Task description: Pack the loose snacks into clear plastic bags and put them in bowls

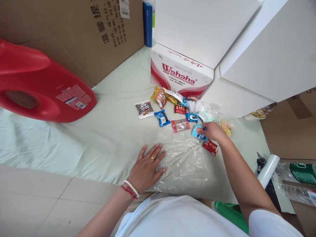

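Observation:
My left hand (148,168) lies flat with fingers spread on the left edge of a clear plastic bag (182,158), which is spread over the table cover. Further right, my right hand (213,131) has its fingers closed on a light-blue snack packet (197,131). A red packet (210,147) lies just below that hand. Around it are a red-and-clear packet (181,125), two dark-blue packets (162,118) (192,117), a small red packet (180,109) and a grey-and-white packet (144,109). A pale-green packet (206,116) sits partly behind my right hand.
A Wahaha carton (181,70) stands behind the packets, beside large white boxes (202,26). A red detergent jug (46,85) is at the left, before a brown cardboard box (74,33). A white roll (269,171) and plastic bottles (301,172) are at the right.

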Demonstrator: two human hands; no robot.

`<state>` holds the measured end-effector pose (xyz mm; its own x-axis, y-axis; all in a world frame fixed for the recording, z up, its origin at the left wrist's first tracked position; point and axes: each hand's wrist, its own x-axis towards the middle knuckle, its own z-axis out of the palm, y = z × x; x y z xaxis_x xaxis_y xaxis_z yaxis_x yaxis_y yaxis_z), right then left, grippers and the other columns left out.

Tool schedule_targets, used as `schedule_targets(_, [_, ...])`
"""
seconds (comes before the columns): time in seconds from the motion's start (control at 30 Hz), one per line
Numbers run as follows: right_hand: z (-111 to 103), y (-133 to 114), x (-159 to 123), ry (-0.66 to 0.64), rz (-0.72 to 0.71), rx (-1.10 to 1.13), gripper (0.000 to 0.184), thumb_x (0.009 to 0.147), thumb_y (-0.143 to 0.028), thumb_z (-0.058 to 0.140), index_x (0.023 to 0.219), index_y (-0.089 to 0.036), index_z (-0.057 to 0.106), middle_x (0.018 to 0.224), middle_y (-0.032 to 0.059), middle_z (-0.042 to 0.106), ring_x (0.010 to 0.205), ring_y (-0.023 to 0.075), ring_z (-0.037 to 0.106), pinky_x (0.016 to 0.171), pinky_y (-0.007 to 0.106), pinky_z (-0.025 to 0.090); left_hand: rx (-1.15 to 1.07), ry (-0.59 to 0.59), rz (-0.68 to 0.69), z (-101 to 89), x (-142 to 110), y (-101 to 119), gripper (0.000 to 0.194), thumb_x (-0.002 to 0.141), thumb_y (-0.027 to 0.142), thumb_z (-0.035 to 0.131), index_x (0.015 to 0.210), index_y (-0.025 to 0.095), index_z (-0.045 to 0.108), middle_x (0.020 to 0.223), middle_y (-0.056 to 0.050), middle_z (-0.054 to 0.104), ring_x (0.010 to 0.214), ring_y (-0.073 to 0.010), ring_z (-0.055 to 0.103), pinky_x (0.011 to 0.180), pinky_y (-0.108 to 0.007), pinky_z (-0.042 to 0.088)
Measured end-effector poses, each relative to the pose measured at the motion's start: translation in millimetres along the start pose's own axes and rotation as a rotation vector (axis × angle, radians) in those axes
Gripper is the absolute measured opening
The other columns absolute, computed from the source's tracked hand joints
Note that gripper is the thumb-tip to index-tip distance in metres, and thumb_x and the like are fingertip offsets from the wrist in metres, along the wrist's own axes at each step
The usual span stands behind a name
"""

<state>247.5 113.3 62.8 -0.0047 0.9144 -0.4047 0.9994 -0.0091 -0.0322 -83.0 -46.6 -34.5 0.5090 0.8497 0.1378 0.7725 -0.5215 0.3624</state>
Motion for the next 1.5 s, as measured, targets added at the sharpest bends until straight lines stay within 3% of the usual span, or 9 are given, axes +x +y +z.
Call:
schedule_targets(0.2, [-54.7,-35.8,59.4,0.64,-0.058,0.216,0.034,0.097,-0.048,0.05,0.099,-0.018,0.066,0.087,0.0096,0.069,0.08,0.0237,0.06,0.07,0.029,0.04,-0.015,-0.011,0.004,-1.8,-0.2,-1.6,0.055,0.099,0.049,0.05,0.147,0.023,0.054,0.164,-0.009,0.041,0.15,-0.0287,0.04,0.129,-0.056,0.01])
schedule_targets(0.27, [-62.8,-58.4,94.5,0.737,-0.028,0.198,0.032,0.098,-0.042,0.049,0.105,-0.015,0.065,0.095,0.0131,0.071,0.088,0.0266,0.062,0.076,0.031,0.043,-0.021,-0.01,0.008,-1.9,0.3,-1.7,0.053,0.1,0.048,0.05,0.147,0.023,0.054,0.163,-0.009,0.042,0.15,-0.0285,0.041,0.129,-0.056,0.009])
schedule_targets(0.47, [-58.4,-82.6,161.8,0.486,0.044,0.245,0.03,0.1,-0.031,0.049,0.104,-0.009,0.069,0.097,0.0167,0.073,0.094,0.0265,0.066,0.08,0.032,0.049,-0.043,0.013,-0.002,-2.2,0.4,-1.7,0.05,0.1,0.044,0.051,0.145,0.023,0.056,0.161,-0.01,0.046,0.148,-0.0285,0.043,0.129,-0.057,0.013])
schedule_targets(0.7, [-65.3,-65.6,150.1,0.509,0.044,-0.041,0.036,0.1,-0.032,0.044,0.121,-0.015,0.069,0.116,0.0213,0.072,0.108,0.0379,0.066,0.09,0.046,0.049,-0.068,0.017,-0.006,-1.7,-0.7,-1.8,0.048,0.101,0.044,0.049,0.145,0.024,0.056,0.161,-0.009,0.046,0.149,-0.0268,0.041,0.13,-0.055,0.011])
schedule_targets(0.87, [-50.8,-78.8,145.7,0.304,-0.178,-0.322,0.038,0.097,-0.029,0.051,0.128,-0.013,0.066,0.123,0.0221,0.07,0.113,0.037,0.065,0.094,0.044,0.048,-0.105,0.041,-0.024,-0.7,-1.0,-1.7,0.048,0.1,0.047,0.052,0.142,0.025,0.058,0.159,-0.007,0.049,0.149,-0.0249,0.042,0.13,-0.053,0.009])
schedule_targets(1.0, [-45.2,-74.4,155.6,0.006,-0.224,-0.405,0.082,0.078,-0.044,0.075,0.148,-0.009,0.048,0.143,0.0241,0.057,0.126,0.0377,0.056,0.101,0.042,0.044,-0.129,0.036,-0.018,-1.8,-1.8,-2.0,0.045,0.1,0.045,0.053,0.14,0.026,0.06,0.159,-0.006,0.05,0.149,-0.0239,0.042,0.131,-0.052,0.01])
schedule_targets(1.1, [-42.4,-68.0,158.7,0.074,-0.258,-0.474,0.088,0.071,-0.041,0.079,0.148,-0.01,0.047,0.144,0.0226,0.055,0.132,0.0397,0.047,0.106,0.047,0.039,-0.138,0.034,-0.024,-3.1,-1.9,-1.9,0.044,0.099,0.043,0.054,0.139,0.026,0.061,0.158,-0.007,0.051,0.148,-0.0244,0.043,0.131,-0.052,0.011])
schedule_targets(1.33, [-28.8,-78.6,150.9,0.315,-0.242,-0.477,0.047,0.087,-0.025,0.061,0.131,-0.01,0.059,0.128,0.0224,0.065,0.121,0.0376,0.052,0.098,0.046,0.043,-0.142,0.03,-0.019,-2.6,-1.6,-1.3,0.044,0.101,0.043,0.051,0.14,0.025,0.06,0.158,-0.008,0.051,0.148,-0.0247,0.042,0.13,-0.053,0.011])
schedule_targets(1.5, [-55.1,-70.8,137.8,0.353,-0.102,-0.293,0.034,0.094,-0.025,0.056,0.124,-0.013,0.062,0.115,0.0203,0.071,0.101,0.0318,0.062,0.086,0.039,0.047,-0.124,0.009,-0.026,-4.1,-1.5,-1.3,0.043,0.101,0.041,0.049,0.14,0.025,0.059,0.158,-0.008,0.051,0.148,-0.0256,0.042,0.13,-0.055,0.013])
